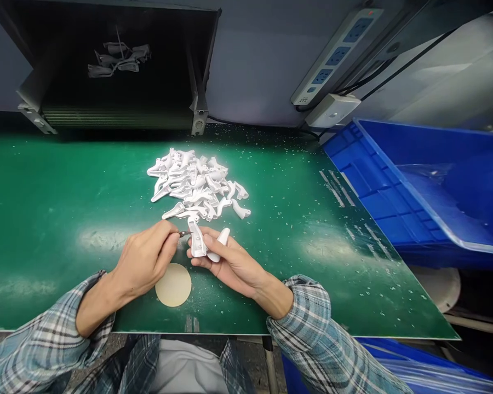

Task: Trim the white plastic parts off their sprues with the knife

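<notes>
Landmark is the pile of white moulded parts point(197, 183), heaped loose on the green-topped bench point(45, 219). All locations below are relative to it.

Left hand point(143, 260), just below the pile: grip clamped on a slim hand tool point(184, 233), pinched close to the tip, with the shank pointing right. Handle is hidden by the fingers and the tip is too small to identify. A pinch this short probably favours tip control over force.

Right hand point(234, 268), below the pile and slightly right of it: grip clamped on a white moulded part point(198, 243), with a rounded white piece point(222, 239) just beside it in the same hand. Can't tell if that's one part or two. Fingers sit mostly behind and below, leaving the side facing the tool exposed, so the hand seems to act as a fixture. Tool tip is right at the part, but contact can't be confirmed.

Plaid sleeves point(45, 328) come in from the near side, below the pile. A tan disc point(173, 284) lies below the pile, under the hands. Blue plastic bin point(414, 186) is right of the pile, within easy reach of the right hand's side. Power strip point(337, 54) sits beyond the pile to the right. More white parts point(119, 57) sit on a dark shelf beyond the pile to the left.
</notes>
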Motion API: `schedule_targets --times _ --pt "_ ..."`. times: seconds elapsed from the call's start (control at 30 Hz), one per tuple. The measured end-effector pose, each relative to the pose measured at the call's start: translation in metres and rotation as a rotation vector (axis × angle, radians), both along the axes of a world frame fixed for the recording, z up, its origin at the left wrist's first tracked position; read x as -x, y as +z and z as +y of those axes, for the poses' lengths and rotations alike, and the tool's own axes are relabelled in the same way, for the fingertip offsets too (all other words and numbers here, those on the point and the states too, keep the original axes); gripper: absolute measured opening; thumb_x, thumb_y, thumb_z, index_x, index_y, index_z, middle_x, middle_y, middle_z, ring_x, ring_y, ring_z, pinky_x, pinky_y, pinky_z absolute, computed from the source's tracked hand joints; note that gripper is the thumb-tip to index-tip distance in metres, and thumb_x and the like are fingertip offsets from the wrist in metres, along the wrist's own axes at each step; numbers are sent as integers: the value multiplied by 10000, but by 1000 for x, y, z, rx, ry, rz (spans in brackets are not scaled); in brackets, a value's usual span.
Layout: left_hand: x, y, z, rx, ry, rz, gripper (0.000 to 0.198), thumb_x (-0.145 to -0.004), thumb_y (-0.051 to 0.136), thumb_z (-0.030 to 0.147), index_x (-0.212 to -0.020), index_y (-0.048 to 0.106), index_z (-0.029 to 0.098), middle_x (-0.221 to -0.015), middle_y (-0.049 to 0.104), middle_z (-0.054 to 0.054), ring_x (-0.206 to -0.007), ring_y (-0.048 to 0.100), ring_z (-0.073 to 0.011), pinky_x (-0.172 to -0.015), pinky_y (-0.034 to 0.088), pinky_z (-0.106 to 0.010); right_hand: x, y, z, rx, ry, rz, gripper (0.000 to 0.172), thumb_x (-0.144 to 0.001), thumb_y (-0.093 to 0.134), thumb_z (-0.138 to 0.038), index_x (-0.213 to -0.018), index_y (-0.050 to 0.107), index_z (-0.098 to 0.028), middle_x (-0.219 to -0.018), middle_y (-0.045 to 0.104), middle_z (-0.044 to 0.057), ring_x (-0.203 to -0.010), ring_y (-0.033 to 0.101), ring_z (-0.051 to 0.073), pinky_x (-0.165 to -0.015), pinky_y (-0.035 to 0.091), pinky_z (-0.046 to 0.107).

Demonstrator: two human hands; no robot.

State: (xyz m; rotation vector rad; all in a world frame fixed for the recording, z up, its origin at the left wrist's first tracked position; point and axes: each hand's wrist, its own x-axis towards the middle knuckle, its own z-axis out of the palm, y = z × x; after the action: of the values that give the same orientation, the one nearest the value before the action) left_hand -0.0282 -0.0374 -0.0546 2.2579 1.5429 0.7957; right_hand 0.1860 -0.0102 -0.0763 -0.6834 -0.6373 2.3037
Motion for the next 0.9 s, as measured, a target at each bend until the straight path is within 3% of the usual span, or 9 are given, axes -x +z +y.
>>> schedule_targets --times 0.23,0.57,0.77,0.9 --pt "-5 -1 0 -122 -45 158 518 -1008 434 690 -1051 564 191 -841 686 -20 -697 655 -170 -587 416 -275 2 3 -1 21 -22 -26 340 -846 857 -403 -1095 771 -188 -929 694 28 -840 626 129 -889 578 292" --pt "-8 1 -4 -120 -1 292 562 -1029 351 693 -938 599 196 -776 666 -25 -678 621 -171 -575 351 -281 0 3 -3 -25 -38 -54 330 -842 855 -422 -1090 797 -213 -934 706 27 -825 616 133 -887 536 289" --pt "-3 8 -3 137 -114 142 496 -1012 472 650 -830 578 201 -702 625 22 -577 511 -123 -543 289 -256 -3 7 -1 -145 -19 -116 344 -834 857 -423 -1093 804 -202 -943 729 42 -813 596 146 -772 488 268" --pt "3 14 0 399 -230 -33 519 -1034 467 582 -708 558 189 -582 482 46 -522 382 -102 -519 271 -242 -3 8 0 -168 -27 -137 332 -823 867 -409 -1062 804 -187 -870 711 27 -768 582 132 -759 482 267"
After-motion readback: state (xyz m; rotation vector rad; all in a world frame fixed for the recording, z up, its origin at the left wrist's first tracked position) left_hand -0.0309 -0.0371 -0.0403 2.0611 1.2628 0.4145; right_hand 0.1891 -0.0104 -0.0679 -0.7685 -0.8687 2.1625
